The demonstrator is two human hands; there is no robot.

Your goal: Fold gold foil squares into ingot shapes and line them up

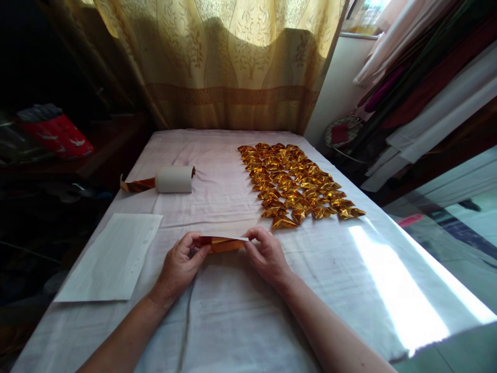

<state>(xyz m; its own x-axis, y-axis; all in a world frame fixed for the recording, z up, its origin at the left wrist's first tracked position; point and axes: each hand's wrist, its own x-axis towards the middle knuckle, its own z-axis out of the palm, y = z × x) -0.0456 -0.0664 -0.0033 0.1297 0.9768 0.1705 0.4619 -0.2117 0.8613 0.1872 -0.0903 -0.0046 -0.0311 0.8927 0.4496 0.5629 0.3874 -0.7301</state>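
Note:
Between my two hands, just above the cloth, a strip of shiny gold foil paper (225, 245) is stretched sideways, folded, with a pale edge along its top. My left hand (181, 261) pinches its left end between thumb and fingers. At its right end, my right hand (267, 254) pinches in the same way. Several folded gold foil pieces (293, 181), pointed at the ends, lie in close rows beyond my right hand. To the far left lies a white cardboard roll (174, 179) with a gold-brown strip (139, 185) coming out of its left end.
A printed white sheet (112, 259) lies left of my left arm on the table's pale cloth (233, 321). A patterned curtain (240, 67) hangs behind. A red container (58, 133) stands on dark furniture at left. Clothes (438, 103) hang at the right.

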